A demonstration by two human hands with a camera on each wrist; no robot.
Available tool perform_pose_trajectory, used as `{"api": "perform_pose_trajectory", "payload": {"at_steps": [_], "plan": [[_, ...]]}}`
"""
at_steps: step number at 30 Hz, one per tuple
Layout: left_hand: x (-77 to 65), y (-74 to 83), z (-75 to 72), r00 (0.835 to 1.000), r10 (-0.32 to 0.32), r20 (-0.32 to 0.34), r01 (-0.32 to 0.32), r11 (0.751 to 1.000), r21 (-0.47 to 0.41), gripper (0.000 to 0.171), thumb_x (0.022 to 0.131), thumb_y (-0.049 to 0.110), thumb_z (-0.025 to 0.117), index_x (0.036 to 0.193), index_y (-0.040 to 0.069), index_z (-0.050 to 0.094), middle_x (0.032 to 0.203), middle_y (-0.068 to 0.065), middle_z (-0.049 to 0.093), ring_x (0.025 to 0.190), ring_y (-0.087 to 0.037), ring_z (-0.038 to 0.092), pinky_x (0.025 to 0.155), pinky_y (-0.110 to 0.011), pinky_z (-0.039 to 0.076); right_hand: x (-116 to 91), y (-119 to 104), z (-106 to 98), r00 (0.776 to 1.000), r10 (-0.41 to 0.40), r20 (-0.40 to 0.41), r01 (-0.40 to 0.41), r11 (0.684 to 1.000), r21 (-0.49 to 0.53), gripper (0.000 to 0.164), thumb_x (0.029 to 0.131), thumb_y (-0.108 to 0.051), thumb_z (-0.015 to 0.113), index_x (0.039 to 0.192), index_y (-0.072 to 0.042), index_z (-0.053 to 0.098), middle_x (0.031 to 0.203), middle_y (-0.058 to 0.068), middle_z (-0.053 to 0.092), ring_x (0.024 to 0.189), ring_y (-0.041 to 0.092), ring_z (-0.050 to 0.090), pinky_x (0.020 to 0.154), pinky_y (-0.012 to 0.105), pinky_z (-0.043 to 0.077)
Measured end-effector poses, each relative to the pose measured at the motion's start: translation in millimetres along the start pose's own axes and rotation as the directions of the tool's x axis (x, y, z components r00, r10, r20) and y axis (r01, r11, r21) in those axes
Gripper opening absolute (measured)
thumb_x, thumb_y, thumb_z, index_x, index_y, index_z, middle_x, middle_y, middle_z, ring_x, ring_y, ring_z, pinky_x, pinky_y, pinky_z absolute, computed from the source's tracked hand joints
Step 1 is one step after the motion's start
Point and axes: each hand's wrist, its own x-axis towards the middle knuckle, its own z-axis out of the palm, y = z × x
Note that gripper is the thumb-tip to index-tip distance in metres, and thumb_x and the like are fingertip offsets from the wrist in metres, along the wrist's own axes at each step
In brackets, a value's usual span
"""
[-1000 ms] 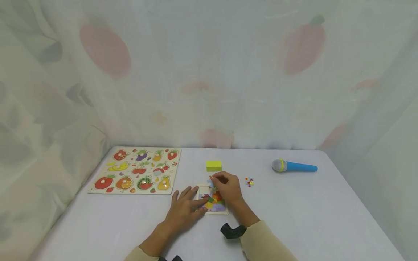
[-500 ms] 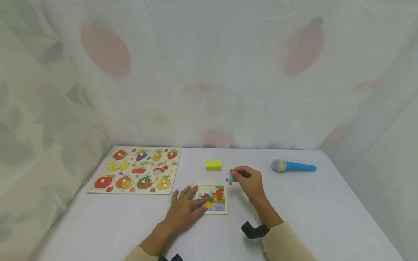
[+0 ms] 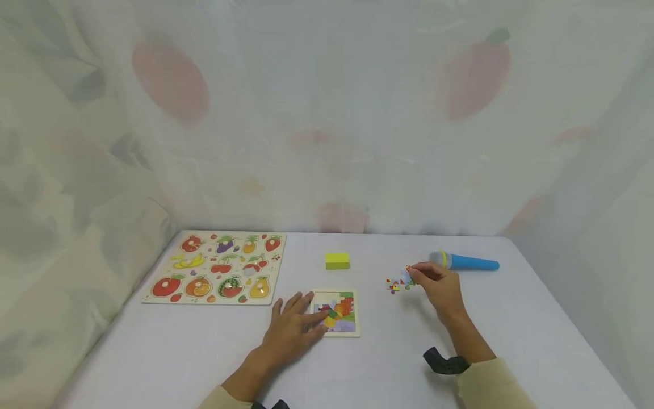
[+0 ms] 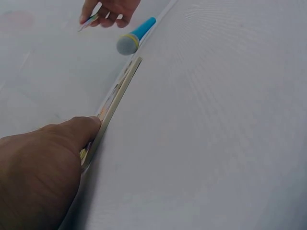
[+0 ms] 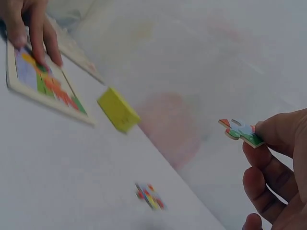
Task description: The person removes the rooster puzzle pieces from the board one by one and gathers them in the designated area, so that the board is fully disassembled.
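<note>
My right hand (image 3: 440, 289) pinches a jigsaw piece (image 5: 242, 132) between thumb and fingers, held above the table with its colourful printed side showing in the right wrist view. A second jigsaw piece (image 3: 392, 285) lies on the table just left of it in the head view. My left hand (image 3: 293, 329) rests on a small jigsaw puzzle in a pale wooden frame (image 3: 358, 318), fingers stretched out over its left side. Part of the picture is filled in; a bare patch (image 3: 321, 296) shows at its upper left. The hand hides some of the puzzle.
A yellow block (image 3: 337, 261) stands behind the framed puzzle. At the back left lies a wooden fruit board (image 3: 273, 278) with knobbed pieces. A blue toy microphone (image 3: 472, 263) lies behind the right hand, its head partly covered in the head view. White fabric hangs around the table.
My right hand has lifted the jigsaw piece away from the framed puzzle and carried it to the right, beside the loose piece. The left hand has stayed on the puzzle.
</note>
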Motion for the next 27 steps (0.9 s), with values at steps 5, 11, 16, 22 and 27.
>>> {"api": "perform_pose_trajectory", "payload": {"at_steps": [5, 11, 16, 22, 27], "plan": [[0.1, 1.4, 1.2, 1.0, 0.013, -0.013, -0.013, 1.0, -0.002, 0.035, 0.088, 0.051, 0.062, 0.118, 0.034, 0.071, 0.145, -0.006, 0.046, 0.135, -0.035, 0.033, 0.102, -0.069, 0.013, 3.2, 14.6, -29.0, 0.999, 0.02, -0.03, -0.023, 0.994, -0.105, 0.032, 0.088, -0.028, 0.072, 0.105, 0.0, 0.07, 0.099, 0.005, 0.069, 0.089, 0.014, 0.06, 0.075, 0.026, 0.051], [1.0, 3.6, 0.6, 1.0, 0.011, 0.004, -0.011, 1.0, -0.006, 0.036, 0.089, 0.052, 0.061, 0.119, 0.034, 0.071, 0.145, -0.006, 0.045, 0.136, -0.036, 0.032, 0.103, -0.069, 0.012, 9.1, 32.8, -45.5, 0.997, 0.062, -0.043, -0.069, 0.983, -0.172, 0.036, 0.088, -0.032, 0.072, 0.107, -0.001, 0.07, 0.1, 0.003, 0.068, 0.089, 0.012, 0.058, 0.073, 0.027, 0.051], [0.8, 3.1, 0.9, 1.0, 0.005, 0.008, -0.005, 1.0, -0.008, 0.036, 0.089, 0.052, 0.061, 0.118, 0.034, 0.071, 0.145, -0.006, 0.045, 0.136, -0.035, 0.032, 0.103, -0.069, 0.012, 11.6, 41.0, -46.9, 0.999, 0.039, 0.0, -0.038, 0.979, -0.199, 0.033, 0.089, -0.027, 0.072, 0.105, 0.002, 0.069, 0.101, 0.01, 0.069, 0.087, 0.01, 0.059, 0.07, 0.021, 0.05], [1.6, 2.6, -0.2, 1.0, 0.009, 0.014, -0.009, 1.0, 0.004, 0.036, 0.089, 0.053, 0.061, 0.119, 0.034, 0.071, 0.146, -0.006, 0.045, 0.136, -0.035, 0.031, 0.103, -0.069, 0.012, 17.6, 49.7, -46.4, 0.997, 0.026, 0.079, 0.001, 0.949, -0.314, 0.027, 0.091, -0.025, 0.069, 0.102, -0.001, 0.071, 0.099, 0.01, 0.069, 0.09, 0.017, 0.059, 0.072, 0.021, 0.048], [0.6, 2.8, -3.4, 1.0, 0.001, 0.016, -0.001, 1.0, 0.009, 0.035, 0.089, 0.051, 0.062, 0.119, 0.034, 0.071, 0.146, -0.006, 0.045, 0.136, -0.036, 0.032, 0.103, -0.069, 0.013, 20.6, 56.1, -39.8, 0.997, 0.016, 0.082, 0.018, 0.918, -0.397, 0.021, 0.092, -0.021, 0.068, 0.1, -0.002, 0.072, 0.095, 0.007, 0.07, 0.089, 0.02, 0.059, 0.073, 0.025, 0.047]]}}
